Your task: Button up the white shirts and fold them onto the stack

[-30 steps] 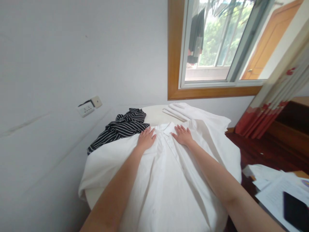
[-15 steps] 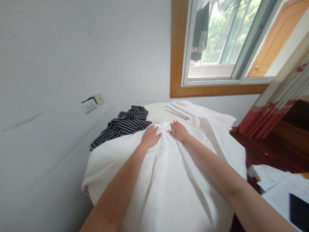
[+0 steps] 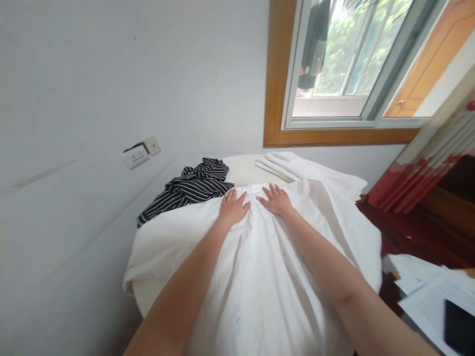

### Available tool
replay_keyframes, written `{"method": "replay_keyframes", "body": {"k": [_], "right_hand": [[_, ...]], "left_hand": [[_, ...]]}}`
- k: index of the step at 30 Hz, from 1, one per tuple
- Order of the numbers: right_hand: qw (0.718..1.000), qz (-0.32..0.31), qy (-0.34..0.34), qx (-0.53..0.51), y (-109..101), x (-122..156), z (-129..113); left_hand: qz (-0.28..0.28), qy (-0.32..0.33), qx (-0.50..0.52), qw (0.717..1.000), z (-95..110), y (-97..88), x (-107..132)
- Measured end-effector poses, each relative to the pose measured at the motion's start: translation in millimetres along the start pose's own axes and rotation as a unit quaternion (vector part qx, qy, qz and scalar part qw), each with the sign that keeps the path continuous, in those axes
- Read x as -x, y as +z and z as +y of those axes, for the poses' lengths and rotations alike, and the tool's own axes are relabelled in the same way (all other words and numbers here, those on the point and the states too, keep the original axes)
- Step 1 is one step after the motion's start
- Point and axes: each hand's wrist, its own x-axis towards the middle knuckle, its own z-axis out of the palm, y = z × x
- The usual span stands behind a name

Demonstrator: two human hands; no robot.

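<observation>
A white button-up shirt (image 3: pixel 256 267) is spread over a round cream-coloured table (image 3: pixel 243 169), its buttoned front running toward me and its sleeves out to either side. Near the collar end, my left hand (image 3: pixel 233 207) lies flat on the cloth with fingers apart. My right hand (image 3: pixel 275 200) rests flat on the other side of the button line, fingers spread. Soft creases fan down from between both hands. Just beyond my left hand is a bunched black-and-white striped garment (image 3: pixel 196 183).
Folded white cloth (image 3: pixel 297 165) lies at the table's back right. Behind are a wall with a socket (image 3: pixel 135 156), a wood-framed window (image 3: pixel 273 99) and a red-and-white curtain (image 3: pixel 404 178). At lower right are papers (image 3: pixel 426 296) and a dark flat device (image 3: pixel 459 324).
Both hands stay flat at nearly the same place on the shirt. The view has shifted slightly; the shirt's folds look almost unchanged.
</observation>
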Motion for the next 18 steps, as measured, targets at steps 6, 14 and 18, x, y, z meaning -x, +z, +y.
{"method": "replay_keyframes", "body": {"k": [6, 14, 18], "right_hand": [[1.000, -0.003, 0.013, 0.007, -2.5, 4.2, -3.5], [0.999, 0.036, 0.034, -0.001, 4.0, 10.0, -4.8], [0.998, 0.042, 0.040, 0.002, 5.9, 8.8, -2.9]], "left_hand": [[0.016, 0.003, -0.009, 1.000, 2.2, 1.1, 1.5], [0.000, 0.040, -0.001, 0.999, -9.1, 3.0, -8.5], [0.014, 0.053, -0.003, 0.999, -11.4, 3.0, -7.4]]}}
